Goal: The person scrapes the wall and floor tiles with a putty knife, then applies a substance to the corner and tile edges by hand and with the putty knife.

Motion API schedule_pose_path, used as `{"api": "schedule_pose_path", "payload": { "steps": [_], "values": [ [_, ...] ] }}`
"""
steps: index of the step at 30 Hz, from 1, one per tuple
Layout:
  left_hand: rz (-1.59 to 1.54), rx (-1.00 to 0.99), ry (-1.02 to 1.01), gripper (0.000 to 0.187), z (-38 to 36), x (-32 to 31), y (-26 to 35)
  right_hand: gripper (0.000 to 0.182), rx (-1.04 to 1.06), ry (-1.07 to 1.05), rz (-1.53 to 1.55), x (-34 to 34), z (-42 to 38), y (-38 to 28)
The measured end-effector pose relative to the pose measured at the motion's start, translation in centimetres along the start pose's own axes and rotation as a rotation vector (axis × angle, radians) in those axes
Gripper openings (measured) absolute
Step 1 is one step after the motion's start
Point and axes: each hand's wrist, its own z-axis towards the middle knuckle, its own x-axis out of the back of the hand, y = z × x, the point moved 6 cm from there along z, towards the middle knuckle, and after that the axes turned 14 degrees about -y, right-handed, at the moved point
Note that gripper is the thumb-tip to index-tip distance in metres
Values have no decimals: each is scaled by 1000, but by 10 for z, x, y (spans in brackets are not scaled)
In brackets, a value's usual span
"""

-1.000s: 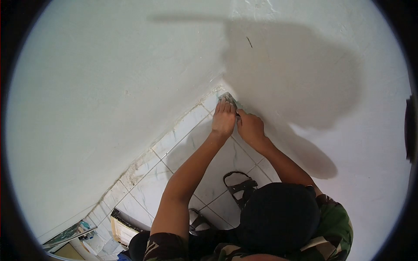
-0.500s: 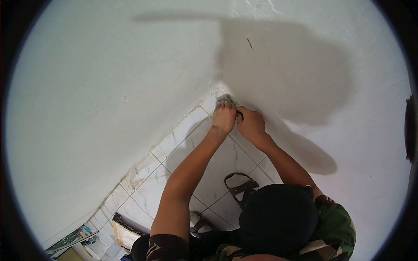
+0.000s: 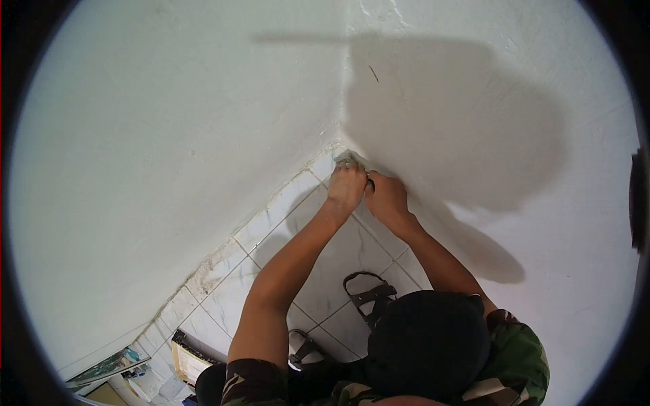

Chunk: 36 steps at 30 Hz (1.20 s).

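Observation:
Down in the corner where two white walls meet the tiled floor, a greyish crumpled wad [image 3: 348, 156], perhaps a cloth, sits against the wall base. My left hand [image 3: 347, 186] has its fingers bent over this wad, pressing it at the corner. Close beside it, my right hand [image 3: 388, 197] is closed around a small dark curved thing [image 3: 370, 184], maybe a handle; most of it is hidden in the fist. The two hands nearly touch. What lies beneath the fingers cannot be seen.
White marbled tiles [image 3: 338, 247] cover the floor, with stained patches along the left wall [image 3: 169, 162]. A dark sandal [image 3: 371, 292] is on the floor below my arms. A black cap [image 3: 428, 342] fills the lower middle. Boxlike objects [image 3: 186, 358] stand at lower left.
Both hands stay at the corner, with only a slight shift. The view has moved a little, and the shadow on the right wall sits slightly further right and lower.

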Motion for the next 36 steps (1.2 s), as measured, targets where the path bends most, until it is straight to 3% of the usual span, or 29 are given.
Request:
{"api": "schedule_pose_path", "payload": {
  "steps": [4,6,12,15,18,36],
  "values": [
    [-59,56,-13,33,5,13,-2,15,-45,-8,-10,-1,4,1],
    [-24,117,-239,27,1,16,1,15,-32,-2,14,0,1,-1],
    [-16,64,-108,27,8,7,-13,14,-34,7,-14,-10,7,5],
    [-78,71,-213,28,-1,7,-8,14,-51,-7,46,-9,2,-2],
    [-86,100,-120,28,5,14,-14,14,-41,68,7,-12,11,1],
    [-131,158,-210,29,1,23,0,14,30,83,20,0,3,-3]
  ]
}}
